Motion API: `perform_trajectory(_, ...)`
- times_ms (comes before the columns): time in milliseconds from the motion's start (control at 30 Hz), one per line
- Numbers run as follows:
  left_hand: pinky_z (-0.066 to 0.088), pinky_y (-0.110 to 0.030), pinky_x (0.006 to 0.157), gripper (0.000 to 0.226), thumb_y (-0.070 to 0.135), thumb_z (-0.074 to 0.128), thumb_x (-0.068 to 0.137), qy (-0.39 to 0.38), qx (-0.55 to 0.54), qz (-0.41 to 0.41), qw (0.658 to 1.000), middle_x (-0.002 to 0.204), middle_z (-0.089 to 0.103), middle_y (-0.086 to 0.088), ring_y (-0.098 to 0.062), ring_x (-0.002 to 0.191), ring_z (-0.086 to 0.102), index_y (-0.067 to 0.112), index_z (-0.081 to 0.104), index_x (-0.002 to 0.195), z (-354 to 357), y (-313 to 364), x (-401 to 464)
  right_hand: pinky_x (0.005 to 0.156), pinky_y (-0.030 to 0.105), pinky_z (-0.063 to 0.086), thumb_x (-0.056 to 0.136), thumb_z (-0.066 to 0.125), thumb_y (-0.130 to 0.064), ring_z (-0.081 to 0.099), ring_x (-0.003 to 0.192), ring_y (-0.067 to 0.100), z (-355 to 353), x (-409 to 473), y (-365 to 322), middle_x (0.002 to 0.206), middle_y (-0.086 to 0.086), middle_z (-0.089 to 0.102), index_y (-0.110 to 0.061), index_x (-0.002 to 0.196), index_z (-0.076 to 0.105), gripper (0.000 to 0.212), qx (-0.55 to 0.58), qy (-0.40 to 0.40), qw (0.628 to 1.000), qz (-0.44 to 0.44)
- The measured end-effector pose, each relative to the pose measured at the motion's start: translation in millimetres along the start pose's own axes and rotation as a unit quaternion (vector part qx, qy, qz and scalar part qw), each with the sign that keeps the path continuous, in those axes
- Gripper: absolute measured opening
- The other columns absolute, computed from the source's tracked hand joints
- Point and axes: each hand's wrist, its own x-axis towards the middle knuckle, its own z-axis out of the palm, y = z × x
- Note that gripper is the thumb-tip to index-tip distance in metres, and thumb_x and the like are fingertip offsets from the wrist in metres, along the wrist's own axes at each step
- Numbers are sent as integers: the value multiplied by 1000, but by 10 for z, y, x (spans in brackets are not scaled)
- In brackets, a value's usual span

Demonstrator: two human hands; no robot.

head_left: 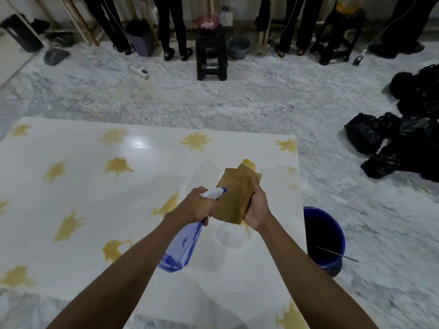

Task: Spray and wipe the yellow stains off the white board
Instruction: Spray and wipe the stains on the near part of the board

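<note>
The left hand (198,204) is curled round the neck of the bottle (181,246), a blue-tinted sprayer with a white head; the body hangs down and back under the wrist, and the nozzle points forward at the cloth (235,194). Whether a finger sits on the trigger cannot be told. The right hand (257,205), just beside the left, grips the lower right edge of the cloth, which is tan, folded flat and held up off the board (147,186); its near corner appears to touch the left hand. The board lies under both hands on the marble floor. Yellow stains (117,166) are scattered across it, mostly to the left of and beyond the left hand, with more along the far edge. One stain (167,205) lies directly beyond the left wrist, and another shows past the top of the cloth. Below the right hand the surface carries a wet-looking patch with only a thin yellow streak left. A bucket (324,238) stands on the floor to the right of the right forearm, just off the board's edge. Judgement: the work is at an early stage, with most stains untouched, and the step in hand looks like wetting or readying the cloth between wipes. The next move calls for turning the nozzle down on the nearest stain, squeezing, then bringing the cloth flat onto it and rubbing.
</note>
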Motion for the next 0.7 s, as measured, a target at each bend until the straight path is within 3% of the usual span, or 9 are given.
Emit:
perform_trajectory(167, 48, -31, 55, 21, 20, 55, 74, -5, -33, 13, 999, 64, 57, -20, -29, 41, 60, 1, 52, 66, 11, 0, 170, 99, 45, 53, 101, 37, -61, 68, 115, 28, -200, 131, 21, 127, 12, 70, -11, 132, 63, 64, -79, 12, 995, 57)
perform_trajectory(233, 50, -34, 53, 30, 19, 59, 88, 9, -64, 10, 998, 72, 63, -22, -28, 42, 58, -7, 60, 75, -14, 6, 239, 99, 44, 53, 101, 41, -60, 68, 115, 27, -226, 219, -94, 126, 11, 70, -12, 128, 65, 60, -185, 16, 979, 81)
perform_trajectory(300, 52, -35, 53, 37, 24, 55, 100, 32, -94, 12, 995, 75, 67, -18, -26, 43, 57, -6, 66, 81, -81, 23, 300, 97, 39, 53, 102, 42, -56, 68, 111, 26, -157, 412, -337, 126, 13, 70, -12, 124, 66, 55, -329, 51, 943, 10)
perform_trajectory(400, 54, -34, 52, 23, 8, 52, 95, 53, -122, 32, 991, 91, 72, -27, -25, 44, 56, -6, 68, 86, -213, 52, 375, 87, 41, 53, 104, 38, -54, 66, 108, 32, 52, 955, -904, 122, 11, 70, -22, 129, 60, 47, -574, 126, 784, -201)
perform_trajectory(467, 54, -33, 50, 18, -2, 51, 94, 56, -129, 44, 989, 95, 71, -29, -23, 42, 54, -8, 69, 91, -267, 36, 452, 90, 49, 51, 104, 31, -55, 63, 111, 36, 141, 1443, -1230, 129, 10, 66, -30, 146, 45, 50, -686, 138, 668, -255)
perform_trajectory(533, 54, -31, 46, 18, -4, 51, 96, 58, -130, 58, 988, 94, 70, -32, -19, 40, 53, -7, 68, 92, -274, 1, 532, 102, 58, 42, 106, 26, -52, 50, 130, 40, 76, 1992, -1340, 149, 13, 49, -30, 157, 26, 56, -789, 123, 567, -203)
perform_trajectory(567, 53, -31, 46, 18, -3, 51, 97, 57, -131, 61, 988, 93, 69, -33, -18, 40, 52, -7, 68, 91, -266, -28, 561, 112, 64, 30, 105, 22, -55, 33, 144, 41, 5, 2199, -1269, 161, 13, 30, -30, 160, 16, 61, -828, 112, 530, -144)
perform_trajectory(633, 53, -32, 47, 19, 0, 51, 99, 56, -125, 67, 988, 93, 68, -33, -19, 41, 52, -6, 67, 90, -251, -95, 619, 118, 68, 1, 103, 13, -59, -5, 154, 39, -156, 2410, -1003, 169, 10, -7, -35, 160, -3, 64, -878, 97, 467, -48)
perform_trajectory(700, 53, -33, 48, 18, 1, 52, 98, 50, -121, 73, 989, 92, 68, -32, -19, 42, 53, -6, 67, 91, -231, -166, 635, 117, 66, -12, 104, 10, -56, -19, 153, 36, -289, 2398, -764, 167, 8, -21, -40, 157, -15, 61, -897, 112, 424, -51)
